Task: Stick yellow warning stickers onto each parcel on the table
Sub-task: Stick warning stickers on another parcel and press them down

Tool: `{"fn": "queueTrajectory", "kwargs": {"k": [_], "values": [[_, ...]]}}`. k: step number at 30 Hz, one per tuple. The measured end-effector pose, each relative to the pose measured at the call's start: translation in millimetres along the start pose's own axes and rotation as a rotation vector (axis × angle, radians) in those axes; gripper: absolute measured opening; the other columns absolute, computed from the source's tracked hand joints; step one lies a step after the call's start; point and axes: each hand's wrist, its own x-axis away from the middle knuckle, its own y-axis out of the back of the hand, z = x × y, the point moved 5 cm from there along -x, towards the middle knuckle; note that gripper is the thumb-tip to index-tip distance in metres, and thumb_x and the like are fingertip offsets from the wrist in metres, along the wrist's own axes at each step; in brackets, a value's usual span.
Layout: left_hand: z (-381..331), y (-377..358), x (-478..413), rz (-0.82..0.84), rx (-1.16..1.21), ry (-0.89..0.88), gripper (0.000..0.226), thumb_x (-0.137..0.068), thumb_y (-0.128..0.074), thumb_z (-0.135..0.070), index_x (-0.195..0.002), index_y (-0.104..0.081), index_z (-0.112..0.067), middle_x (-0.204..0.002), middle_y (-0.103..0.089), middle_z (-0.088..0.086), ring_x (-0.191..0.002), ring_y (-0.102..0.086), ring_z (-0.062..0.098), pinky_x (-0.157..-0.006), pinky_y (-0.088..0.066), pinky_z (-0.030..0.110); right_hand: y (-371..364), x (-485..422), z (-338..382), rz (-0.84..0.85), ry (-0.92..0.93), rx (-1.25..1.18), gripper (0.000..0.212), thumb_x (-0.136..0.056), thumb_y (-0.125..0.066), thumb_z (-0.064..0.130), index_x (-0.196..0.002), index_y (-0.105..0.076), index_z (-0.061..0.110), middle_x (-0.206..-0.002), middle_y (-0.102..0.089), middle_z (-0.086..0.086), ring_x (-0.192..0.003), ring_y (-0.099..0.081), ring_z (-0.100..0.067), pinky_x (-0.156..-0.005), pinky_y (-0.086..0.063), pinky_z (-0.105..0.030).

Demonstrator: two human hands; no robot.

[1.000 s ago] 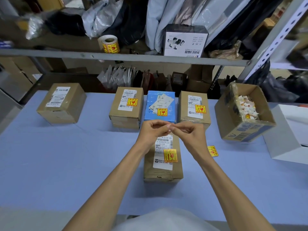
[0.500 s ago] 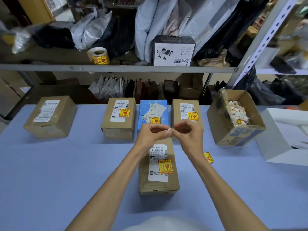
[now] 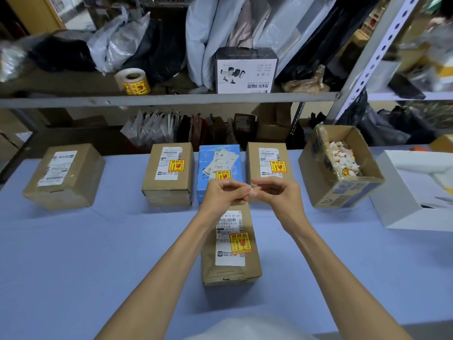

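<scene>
**A:** Where did the unstickered parcel (image 3: 64, 174) lie from the hands?

**B:** Well off to the person's left on the blue table (image 3: 73, 253), label up, its long axis running away from the person. The left hand (image 3: 225, 192) was nearer; the right hand (image 3: 277, 192) would have had to cross over.

**A:** And the grip?

**B:** Both hands met above the near parcel (image 3: 230, 273). Thumbs and forefingers pinched one small scrap (image 3: 253, 190), with the other fingers curled in.

**A:** A sticker?

**B:** It was too small to tell sticker from backing; probably one was being peeled. The near parcel and the three behind the hands already showed yellow stickers (image 3: 241, 242). The one on the blue parcel (image 3: 220, 155) was partly hidden by the left hand.
</scene>
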Motion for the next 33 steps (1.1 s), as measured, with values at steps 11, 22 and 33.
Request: {"fn": "queueTrajectory", "kwargs": {"k": [11, 22, 33], "values": [[-10.4, -24.3, -11.3, 0.048, -0.043, -0.054, 0.014, -0.084, -0.068, -0.004, -0.096, -0.073, 0.0, -0.086, -0.074, 0.017, -0.08, -0.071, 0.025, -0.079, -0.059, 0.029, 12.2, 2.7, 6.5, -0.214, 0.169, 0.136, 0.007, -0.083, -0.072, 0.008, -0.085, -0.075, 0.002, -0.073, -0.072, -0.008, -0.066, -0.07, -0.019, -0.063, -0.059, -0.031], [-25.5, -82.1, -60.0, 0.168, -1.195, -0.204, 0.028, -0.084, -0.065, -0.026, -0.11, -0.068, -0.02, -0.101, -0.072, 0.0, -0.096, -0.064, 0.018, -0.081, -0.053, 0.034, 65.2, -24.0, -10.1, -0.105, -0.021, 0.603, 0.005, -0.082, -0.069, 0.003, -0.077, -0.069, 0.001, -0.068, -0.067, -0.008, -0.066, -0.068, -0.024, -0.062, -0.06, -0.036], [-42.9, -177.4, -109.3, 0.357, -1.365, -0.322, 0.026, -0.087, -0.061, -0.02, -0.111, -0.065, -0.013, -0.109, -0.067, 0.009, -0.104, -0.06, 0.027, -0.08, -0.048, 0.035, 153.3, -53.5, 16.1, -0.333, -0.044, 0.659, 0.006, -0.073, -0.078, 0.009, -0.077, -0.074, 0.009, -0.073, -0.07, -0.003, -0.07, -0.064, -0.014, -0.067, -0.052, -0.029]]}}
